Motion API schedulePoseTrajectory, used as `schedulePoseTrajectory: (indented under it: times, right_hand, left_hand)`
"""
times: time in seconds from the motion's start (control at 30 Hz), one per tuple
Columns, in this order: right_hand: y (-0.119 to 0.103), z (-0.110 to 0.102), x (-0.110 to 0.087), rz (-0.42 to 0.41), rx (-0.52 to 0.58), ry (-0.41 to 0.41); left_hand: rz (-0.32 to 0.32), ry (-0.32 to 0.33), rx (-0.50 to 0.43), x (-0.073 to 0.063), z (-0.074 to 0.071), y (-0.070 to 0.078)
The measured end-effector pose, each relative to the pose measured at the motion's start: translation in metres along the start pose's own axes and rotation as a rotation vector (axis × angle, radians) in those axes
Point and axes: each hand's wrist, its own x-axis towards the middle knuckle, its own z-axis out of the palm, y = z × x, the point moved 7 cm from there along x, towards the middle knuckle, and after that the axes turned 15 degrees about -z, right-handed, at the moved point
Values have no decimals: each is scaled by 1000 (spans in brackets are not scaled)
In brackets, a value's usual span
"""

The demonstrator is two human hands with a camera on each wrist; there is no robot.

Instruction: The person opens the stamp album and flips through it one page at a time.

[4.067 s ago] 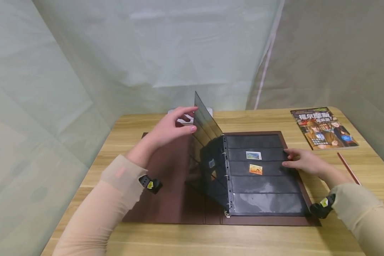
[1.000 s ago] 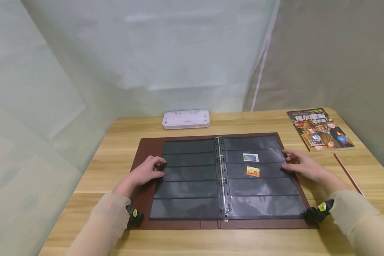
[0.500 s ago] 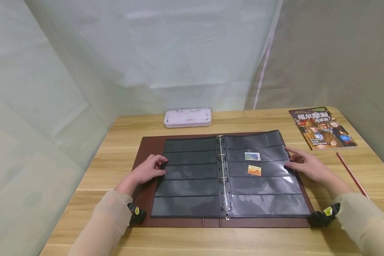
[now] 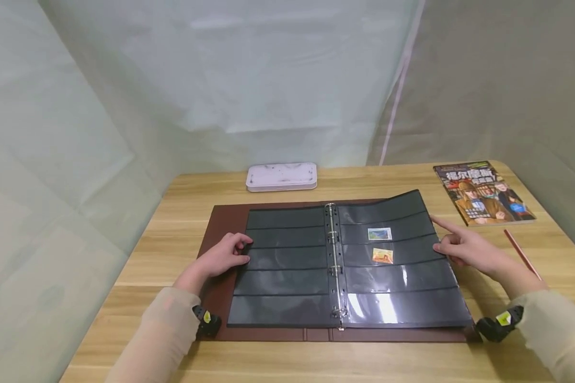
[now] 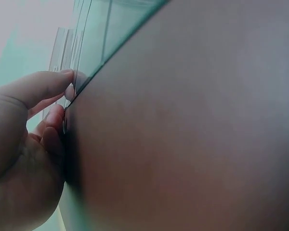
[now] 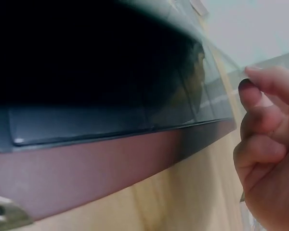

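Note:
An opened stamp album (image 4: 220, 223) with a brown cover lies on the table. Its black pocket pages are held by metal rings. A blue-green stamp (image 4: 379, 234) and an orange stamp (image 4: 382, 256) sit in the right-hand page (image 4: 397, 276). My right hand (image 4: 469, 250) pinches that page's outer edge between thumb and index finger, the edge raised off the cover; the right wrist view shows the lifted page and the cover beneath. My left hand (image 4: 222, 256) rests loosely curled at the outer edge of the left-hand page (image 4: 280, 258), its thumb and fingertips touching it.
A white tin case (image 4: 281, 176) stands behind the album. At the right lie an illustrated book (image 4: 484, 194) and a thin red pencil-like stick (image 4: 522, 254). The wooden table (image 4: 306, 361) has pale sheeting behind it.
Earlier, my left hand turned a page over to the left, where it lies flat. Since then my right hand has lifted the right-hand page's outer edge, its index finger extending along it.

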Motion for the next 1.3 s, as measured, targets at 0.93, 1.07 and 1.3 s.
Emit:
schedulePoseTrajectory:
  times: [0.93, 1.07, 1.3]
  right_hand:
    - [-50, -15, 20, -26, 33, 39]
    - [-56, -16, 22, -32, 25, 54]
    - [-64, -17, 24, -45, 43, 67]
  left_hand:
    - [-34, 54, -52, -5, -12, -1]
    - [-15, 47, -59, -2, -12, 2]
    - [4, 42, -77, -2, -14, 11]
